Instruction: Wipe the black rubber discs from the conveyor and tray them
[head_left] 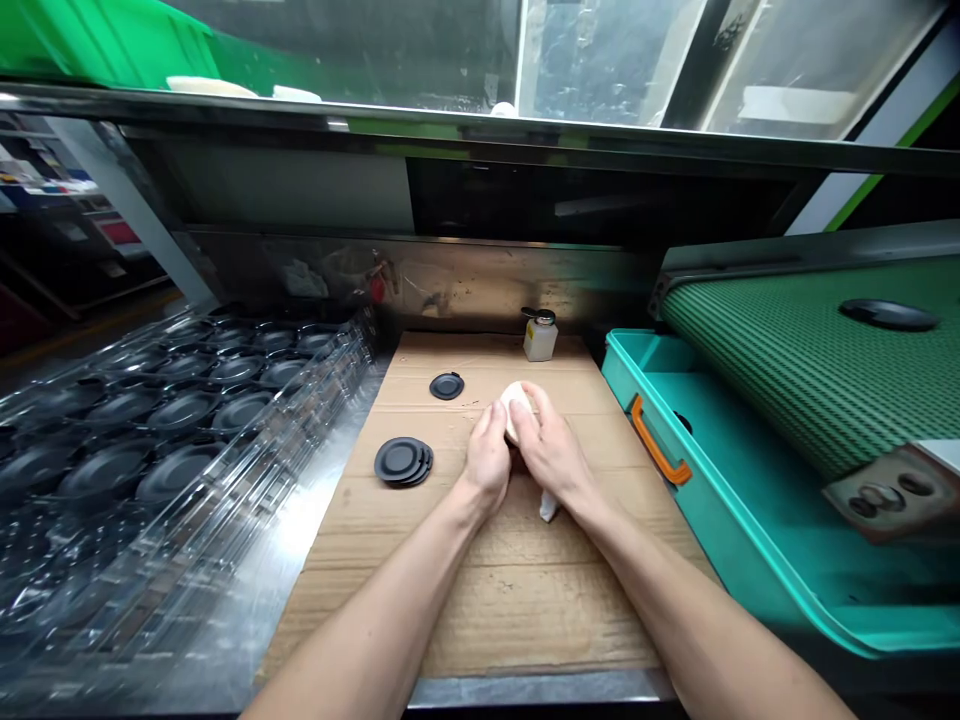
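Observation:
Over the middle of the cardboard sheet (480, 610), my left hand (489, 455) and my right hand (551, 450) meet with fingers closed around a pale round disc (516, 405). My fingers cover much of the disc, so its exact kind is unclear. A bit of white cloth or tissue (549, 506) shows below my right hand; whether it is held or lies on the cardboard I cannot tell. To the left of my hands are a small stack of black round lids (401, 461) and a single black lid (447, 385). A small whitish bottle (540, 338) with a dark top stands behind them.
Clear plastic trays (187, 410) filled with black round parts cover the left side. On the right sits a teal bin (720, 540) with an orange handle (660, 445), partly beneath a green conveyor belt (817, 350) carrying a black disc (889, 314). A metal shelf edge (480, 128) crosses above.

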